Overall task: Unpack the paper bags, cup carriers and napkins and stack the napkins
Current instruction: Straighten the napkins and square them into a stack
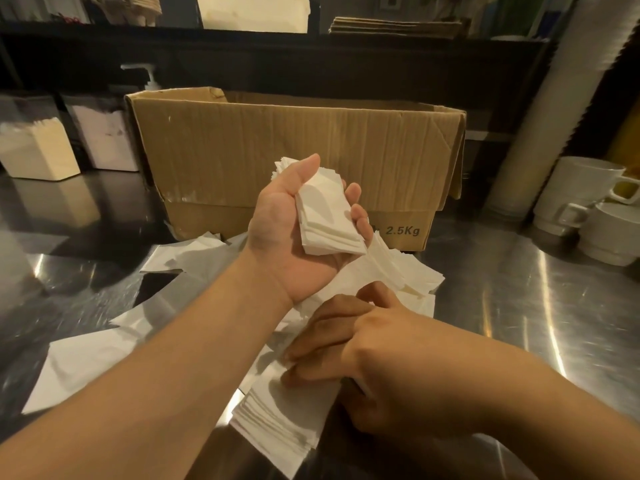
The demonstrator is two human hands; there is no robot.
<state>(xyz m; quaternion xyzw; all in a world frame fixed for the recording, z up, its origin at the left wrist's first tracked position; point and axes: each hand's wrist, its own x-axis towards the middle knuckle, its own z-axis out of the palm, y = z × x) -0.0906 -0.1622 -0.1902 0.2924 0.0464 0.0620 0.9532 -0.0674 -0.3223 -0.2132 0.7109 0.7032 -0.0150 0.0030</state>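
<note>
My left hand (287, 233) is raised palm up in front of the cardboard box (277, 150) and grips a small stack of folded white napkins (325, 220), thumb on one side, fingers curled round the other. Lower down, my right hand (353, 355) lies palm down on a low pile of napkins (284, 417) on the steel counter, its fingers curled onto the top sheets. More loose white napkins (398, 275) lie scattered between the two hands and the box. Flat white paper bags (83, 362) are spread on the counter to the left.
The steel counter (519, 306) carries white mugs and bowls (581, 199) at the right next to a tall column of stacked cups (554, 98). Napkin holders (38, 150) and a pump bottle (150, 77) stand at the back left. A dark shelf runs behind the box.
</note>
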